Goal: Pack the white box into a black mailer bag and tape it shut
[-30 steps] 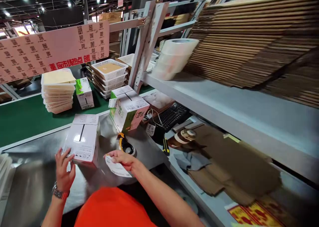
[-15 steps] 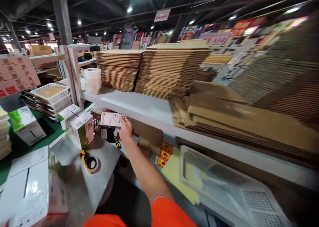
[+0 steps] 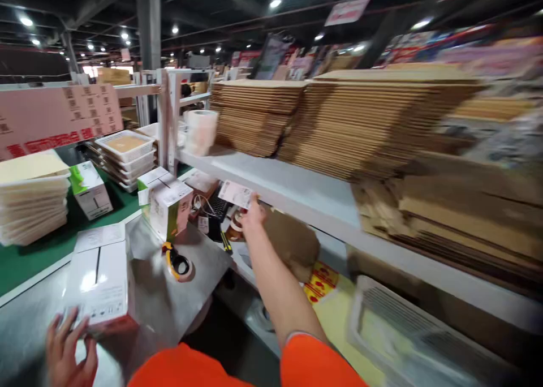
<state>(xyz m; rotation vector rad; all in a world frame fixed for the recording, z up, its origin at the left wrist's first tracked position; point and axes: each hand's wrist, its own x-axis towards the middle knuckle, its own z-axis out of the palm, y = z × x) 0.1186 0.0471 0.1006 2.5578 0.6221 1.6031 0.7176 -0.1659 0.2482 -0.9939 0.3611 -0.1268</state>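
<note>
Below the edge of the white shelf, my right hand (image 3: 253, 214) pinches the end of a printed paper label (image 3: 235, 194). My left hand (image 3: 71, 353) is at the lower left with its fingers spread, beside the near end of a white box (image 3: 102, 279); I cannot tell whether the fingertips touch it. That box lies on the metal tabletop (image 3: 155, 313). Farther along stands a second white and green box (image 3: 169, 206), and in front of it rests an orange and black tape dispenser (image 3: 176, 265). A yellow and black box cutter (image 3: 225, 241) is near my right hand.
Stacks of flat cardboard boxes (image 3: 360, 124) fill the white shelf (image 3: 271, 177), beside clear tape rolls (image 3: 201, 132). A white plastic basket (image 3: 419, 325) sits at lower right. White trays (image 3: 34, 203) and another small box (image 3: 91, 190) stand on the green surface (image 3: 25, 262).
The view has swung left, so most things appear farther right. My left hand has come into fuller view with spread fingers. My right hand still holds the label.
</note>
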